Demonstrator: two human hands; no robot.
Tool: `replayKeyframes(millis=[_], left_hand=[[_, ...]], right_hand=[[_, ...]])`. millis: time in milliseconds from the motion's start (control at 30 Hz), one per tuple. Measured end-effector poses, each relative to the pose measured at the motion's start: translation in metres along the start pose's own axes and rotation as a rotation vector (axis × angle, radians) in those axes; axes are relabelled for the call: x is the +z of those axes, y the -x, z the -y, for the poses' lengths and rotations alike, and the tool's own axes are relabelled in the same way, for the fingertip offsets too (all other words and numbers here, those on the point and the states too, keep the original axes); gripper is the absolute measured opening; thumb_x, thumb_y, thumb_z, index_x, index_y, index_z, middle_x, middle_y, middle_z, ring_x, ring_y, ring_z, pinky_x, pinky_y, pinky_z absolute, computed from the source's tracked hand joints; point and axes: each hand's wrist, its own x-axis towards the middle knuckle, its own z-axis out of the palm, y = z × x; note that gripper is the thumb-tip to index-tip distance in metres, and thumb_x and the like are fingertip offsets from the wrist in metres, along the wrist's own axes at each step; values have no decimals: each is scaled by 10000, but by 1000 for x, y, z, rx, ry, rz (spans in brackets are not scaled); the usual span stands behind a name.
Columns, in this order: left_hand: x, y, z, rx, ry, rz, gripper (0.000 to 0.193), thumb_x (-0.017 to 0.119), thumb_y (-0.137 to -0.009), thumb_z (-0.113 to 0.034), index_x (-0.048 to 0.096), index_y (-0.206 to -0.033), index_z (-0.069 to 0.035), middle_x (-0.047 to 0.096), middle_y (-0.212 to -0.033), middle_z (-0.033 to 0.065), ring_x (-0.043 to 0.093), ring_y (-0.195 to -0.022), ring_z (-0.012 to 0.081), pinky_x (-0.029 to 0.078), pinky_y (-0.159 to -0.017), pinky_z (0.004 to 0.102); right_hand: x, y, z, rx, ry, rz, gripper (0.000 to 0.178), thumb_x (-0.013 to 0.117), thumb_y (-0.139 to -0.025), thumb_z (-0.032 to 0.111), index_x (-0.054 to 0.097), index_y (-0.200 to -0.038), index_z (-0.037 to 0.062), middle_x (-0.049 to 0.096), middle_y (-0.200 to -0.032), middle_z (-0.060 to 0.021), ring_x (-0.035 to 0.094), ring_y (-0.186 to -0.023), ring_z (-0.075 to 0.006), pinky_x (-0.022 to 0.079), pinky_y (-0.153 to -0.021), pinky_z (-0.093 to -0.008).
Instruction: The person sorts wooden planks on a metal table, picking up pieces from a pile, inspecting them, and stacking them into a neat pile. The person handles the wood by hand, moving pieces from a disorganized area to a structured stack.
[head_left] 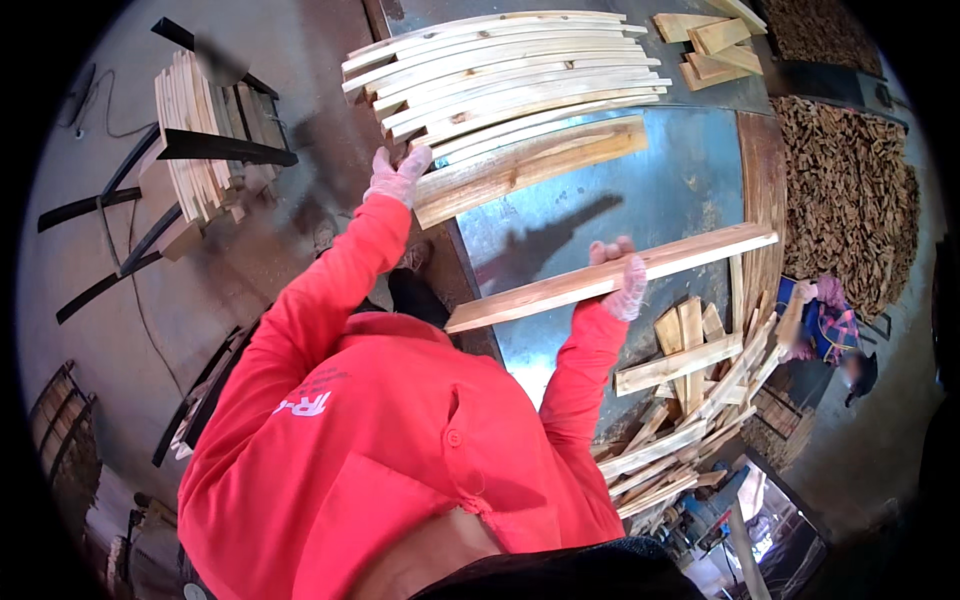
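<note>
1. The right hand point(628, 288) has its grip closed around a plank point(540, 295), slanting over the desk point(700, 150).
2. The left hand point(395, 182) is by the row of boards point(520, 75) at far left; I cannot tell whether its grip is closed.
3. Apparently, single boards are being handled; the next move likely calls for steady support.
4. The plank's underside is hidden.

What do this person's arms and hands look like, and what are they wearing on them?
Both arms have long, bright red sleeves reaching down to the wrists. The left hand and right hand seem to have thin, pale gloves on, but they're too small to be sure.
</note>
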Motion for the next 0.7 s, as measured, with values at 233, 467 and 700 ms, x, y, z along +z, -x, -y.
replayKeyframes(millis=[233, 467, 700], left_hand=[[-29, 24, 7, 203, 623, -281, 961, 732, -767, -433, 238, -1466, 4, 543, -1138, 163, 580, -1040, 301, 489, -883, 404], [-217, 122, -101, 964, 699, 10, 791, 605, -853, -266, 165, -1485, -84, 533, -1122, 221, 637, -949, 372, 551, -843, 533], [-314, 33, -115, 1002, 624, -277, 708, 619, -770, 11, 324, -1396, -137, 580, -903, 95, 610, -791, 191, 545, -762, 341]], right_hand=[[-19, -82, 76, -354, 325, 387, 672, 758, -752, 72, 396, -1314, 147, 580, -1133, -161, 636, -793, -239, 601, -700, -463], [203, 2, 82, 48, 759, 1307, 989, 767, -666, 83, 230, -1495, 43, 506, -1222, -110, 558, -1034, -176, 484, -880, -311], [289, 123, -104, -74, 933, 1625, 1065, 885, -576, 184, 295, -1446, 10, 498, -1291, -130, 503, -1169, -217, 418, -996, -355]])
